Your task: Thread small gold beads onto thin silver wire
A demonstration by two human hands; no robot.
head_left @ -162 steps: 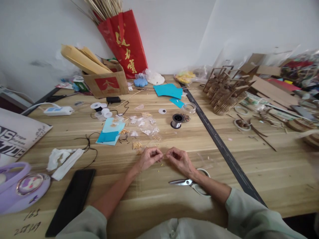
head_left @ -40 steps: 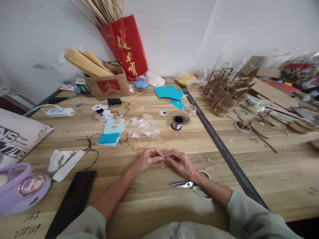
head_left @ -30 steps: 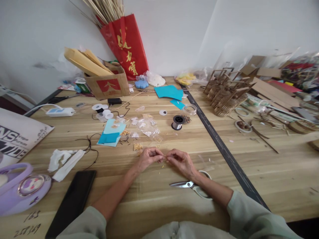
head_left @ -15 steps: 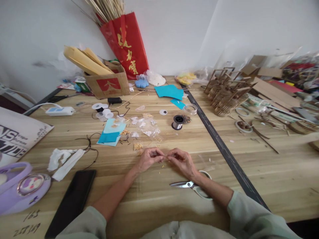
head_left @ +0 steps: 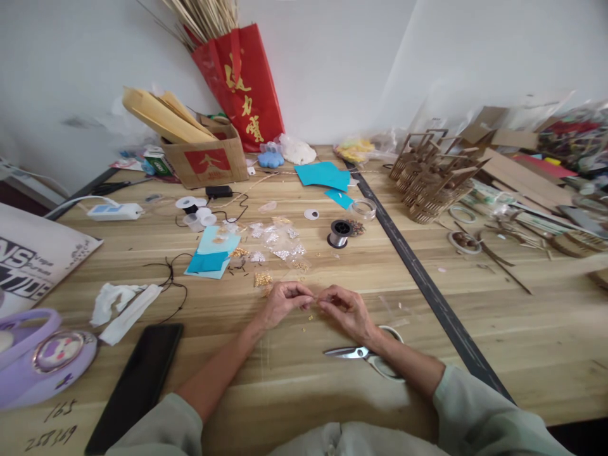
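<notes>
Left hand (head_left: 288,304) and right hand (head_left: 348,311) at lower centre, each grip pinched narrow, any held piece and its axis indiscernible; small gold rings (head_left: 310,317) lie just below, nearer the left.

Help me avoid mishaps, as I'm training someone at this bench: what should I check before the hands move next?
1. Both hands in view: ok. The left hand and right hand are close together, fingertips pinched.
2. Item between the fingertips: cannot tell, too small.
3. Small gold pieces contained: not ok, they lie loose just below the fingertips.
4. Scissors free to lift: not ok, the right forearm crosses over a handle.
5. Spool standing upright: ok.
</notes>
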